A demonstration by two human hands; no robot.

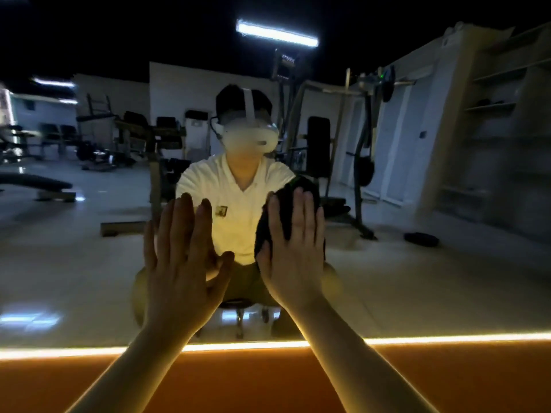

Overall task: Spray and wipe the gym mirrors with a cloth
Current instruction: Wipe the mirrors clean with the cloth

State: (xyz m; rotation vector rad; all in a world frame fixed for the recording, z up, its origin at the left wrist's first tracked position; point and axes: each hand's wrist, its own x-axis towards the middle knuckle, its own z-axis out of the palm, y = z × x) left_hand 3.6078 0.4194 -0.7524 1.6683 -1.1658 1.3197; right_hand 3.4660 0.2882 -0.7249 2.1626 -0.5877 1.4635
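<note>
On the mirror (89,263): dark cloth (284,195) pinned flat under right hand (293,254), fingers (301,213) straight.
Left hand (182,257): bare, fingers straight, pressed on glass.
Risk: bare palm likely smears glass; cloth may slip.

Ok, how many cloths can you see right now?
1. A dark cloth lies pressed flat on the mirror under the right hand. The left hand is bare, flat at the glass. Another cloth may lie out of view.
</note>
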